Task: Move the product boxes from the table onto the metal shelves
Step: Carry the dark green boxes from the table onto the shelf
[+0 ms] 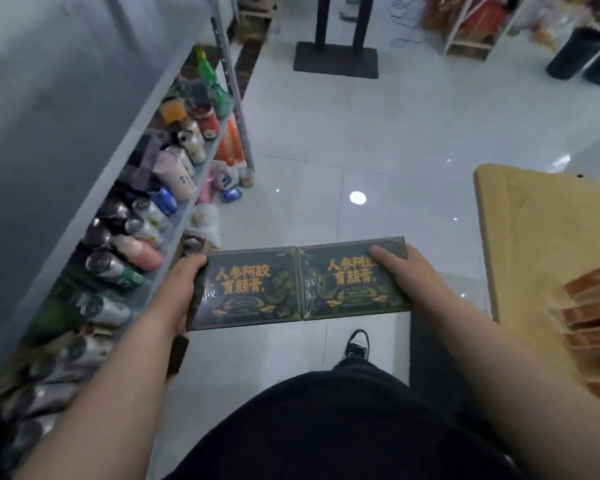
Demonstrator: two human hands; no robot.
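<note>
The person stands between the counter (534, 220) and the shelves (66, 133) and holds two green boxes over the floor (361, 133), in front of the body. The boxes lie flat, side by side, with their inner edges touching. The left hand (184, 285) grips the outer end of the left box (250, 289), and the right hand (402, 275) grips the outer end of the right box (347, 282). On each hand the thumb lies on top; the fingers go under the box, so I cannot see them.

I think this is the carrying step: the boxes are off the counter but not yet on a shelf. More orange boxes (593, 306) wait on the counter.

The shelf at the left is full of cans (118, 268) and bottles. So the next move calls for a turn to the left and a free place, probably on another level. The two boxes must stay pressed together, or one may slip.
</note>
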